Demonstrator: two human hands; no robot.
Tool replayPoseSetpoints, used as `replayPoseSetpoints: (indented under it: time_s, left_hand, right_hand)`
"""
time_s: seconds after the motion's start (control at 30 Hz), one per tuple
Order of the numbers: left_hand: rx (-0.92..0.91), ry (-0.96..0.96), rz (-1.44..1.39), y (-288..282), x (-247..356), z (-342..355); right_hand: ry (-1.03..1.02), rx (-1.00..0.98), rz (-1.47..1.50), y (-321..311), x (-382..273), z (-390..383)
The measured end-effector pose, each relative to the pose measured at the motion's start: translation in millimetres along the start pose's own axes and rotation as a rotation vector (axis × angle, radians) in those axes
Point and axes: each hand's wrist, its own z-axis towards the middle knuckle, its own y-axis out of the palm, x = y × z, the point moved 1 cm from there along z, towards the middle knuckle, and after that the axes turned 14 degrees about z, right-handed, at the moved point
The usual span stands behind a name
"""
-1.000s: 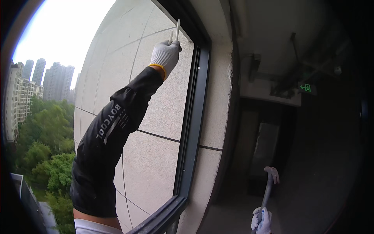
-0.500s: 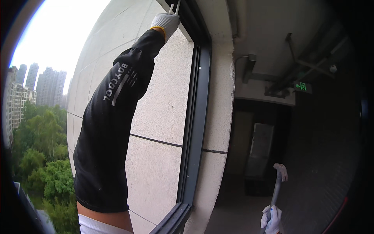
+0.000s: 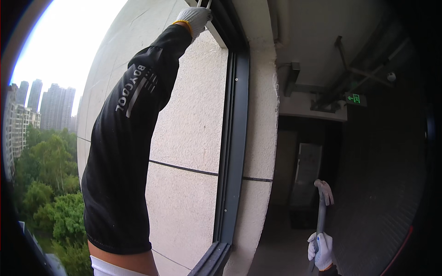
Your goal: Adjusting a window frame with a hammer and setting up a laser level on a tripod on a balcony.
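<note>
My left hand point(image 3: 195, 19), in a white knit glove with a yellow cuff, is raised to the top of the dark metal window frame point(image 3: 232, 138), closed on thin pale sticks point(image 3: 199, 3) whose upper ends run out of view. A long black sleeve point(image 3: 122, 152) covers much of that arm. Low on the right, my right hand point(image 3: 321, 250), in a white dotted glove, grips the grey shaft of a claw hammer point(image 3: 322, 211), held upright with its head at the top.
A beige panelled outer wall point(image 3: 182, 193) fills the opening, with trees point(image 3: 50, 184) and tower blocks point(image 3: 55, 106) far below and beyond. At right is a dim interior with ceiling pipes point(image 3: 368, 73), a lit green exit sign point(image 3: 354, 99) and a pale door-like panel point(image 3: 307, 175).
My left hand has risen to the top of the frame with the sticks, now mostly cut off by the picture edge. My right hand and hammer have moved slightly up and rightward.
</note>
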Motion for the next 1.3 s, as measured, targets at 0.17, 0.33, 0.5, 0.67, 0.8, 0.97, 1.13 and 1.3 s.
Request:
replayPoseSetpoints:
  time_s: [0.17,0.33,0.5,0.67,0.8,0.97,1.13,1.3]
  left_hand:
    - [-0.233,-0.001,-0.342,-4.6,-5.3,26.3]
    - [-0.272,-0.007,-0.325,-4.2,0.6,8.4]
    - [-0.315,0.02,-0.333,-19.2,-2.4,7.9]
    - [-0.331,-0.031,-0.323,-9.6,-9.4,12.5]
    - [-0.341,0.008,-0.256,-8.3,-11.7,11.4]
    - [-0.355,0.023,-0.323,-6.1,-14.6,11.4]
    - [-0.354,0.034,-0.374,-9.1,-22.3,13.3]
    - [-0.302,-0.01,-0.409,0.5,-13.3,13.6]
  right_hand:
    - [-0.143,-0.054,-0.289,32.1,-49.6,38.4]
    - [-0.94,-0.206,-1.002,100.4,-152.2,114.8]
    - [-1.366,-0.278,-1.388,204.7,-266.3,179.1]
    - [-1.468,-0.044,-1.728,270.9,-326.7,235.2]
    - [-1.484,0.022,-1.768,290.0,-342.5,253.7]
    - [-1.52,-0.045,-1.848,303.1,-359.6,231.1]
    - [-1.49,-0.033,-1.871,312.4,-362.1,223.3]
    - [-1.448,-0.041,-1.89,314.9,-377.7,234.6]
